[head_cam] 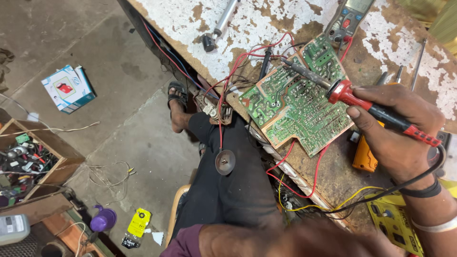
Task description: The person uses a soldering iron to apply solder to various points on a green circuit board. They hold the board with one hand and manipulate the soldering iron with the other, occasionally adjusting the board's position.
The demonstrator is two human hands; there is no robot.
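While the soldering iron (366, 102) lies gripped in the right hand (397, 128), its dark tip rests over the green circuit board (295, 102), which sits tilted near the bench's front edge with red wires (285, 164) trailing off it. Behind the board, at the bench's far edge, lies a multimeter (347, 19). On the concrete floor (119, 81) to the left stands a wooden box (35, 159) filled with small parts and tools, and beyond it a small white and blue carton (67, 88). That right hand is closed fully round the iron's red handle. Only a blurred forearm shows of the left hand (304, 240), so its state cannot be told.
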